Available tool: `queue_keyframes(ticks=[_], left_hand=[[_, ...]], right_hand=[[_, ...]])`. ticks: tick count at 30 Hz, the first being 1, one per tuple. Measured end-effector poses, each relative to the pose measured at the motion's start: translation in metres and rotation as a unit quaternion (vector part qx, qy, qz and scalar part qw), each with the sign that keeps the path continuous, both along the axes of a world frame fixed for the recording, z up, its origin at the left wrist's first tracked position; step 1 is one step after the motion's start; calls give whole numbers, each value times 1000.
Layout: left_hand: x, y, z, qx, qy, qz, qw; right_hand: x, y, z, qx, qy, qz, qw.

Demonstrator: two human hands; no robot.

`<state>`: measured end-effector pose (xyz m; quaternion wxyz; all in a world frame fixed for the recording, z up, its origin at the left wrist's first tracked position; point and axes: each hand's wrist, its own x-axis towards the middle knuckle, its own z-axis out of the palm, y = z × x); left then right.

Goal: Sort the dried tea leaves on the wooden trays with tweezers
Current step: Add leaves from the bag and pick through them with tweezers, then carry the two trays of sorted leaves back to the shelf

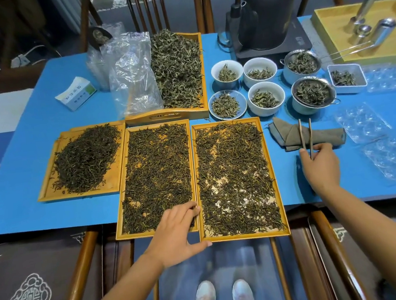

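Three flat wooden trays of dark dried tea leaves lie at the table's near edge: a left tray point(44, 188), a middle tray point(126, 181) and a right tray point(271, 167). My left hand point(176, 234) rests on the near corners where the middle and right trays meet, fingers on the middle tray's rim, thumb along the right tray's front edge. My right hand point(321, 164) pinches the near end of the tweezers point(305, 137), which lie across a folded grey cloth point(321, 135) right of the trays.
A handled tray point(164, 116) of greener leaves and plastic bags point(132, 78) sit behind. Several bowls point(227, 71) and strainer cups point(312, 95) of leaves stand at back right, with a black kettle point(268, 10). Clear blister packs point(361, 122) lie far right. A small box point(75, 94) sits left.
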<state>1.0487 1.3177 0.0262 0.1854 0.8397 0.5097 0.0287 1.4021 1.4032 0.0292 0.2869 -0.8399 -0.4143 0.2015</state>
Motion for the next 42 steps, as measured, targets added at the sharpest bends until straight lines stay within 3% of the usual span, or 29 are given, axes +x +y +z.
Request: queue_keyframes(ticks=[4, 9, 13, 18, 24, 28, 33, 42], left_hand=[[0, -1, 3, 6, -5, 8, 1000], [-10, 3, 15, 14, -22, 34, 999], [-32, 13, 26, 28, -43, 139, 989], [-67, 20, 33, 28, -61, 283, 957], [-94, 16, 29, -15, -50, 335, 941], [-103, 15, 26, -59, -44, 377, 923], [-113, 12, 17, -97, -36, 409, 907], [-119, 7, -6, -142, -193, 442, 864]], right_hand=[[-9, -13, 13, 49, -40, 3, 998], [-26, -28, 32, 90, 35, 91, 991], [-40, -39, 36, 49, 65, 144, 986], [-47, -61, 29, -29, 9, 170, 985], [-43, -94, 12, -137, -7, 169, 976], [-47, -106, 8, -190, 49, 180, 964], [-61, -113, 11, -169, 126, 142, 967], [-73, -113, -11, -93, 302, 82, 945]])
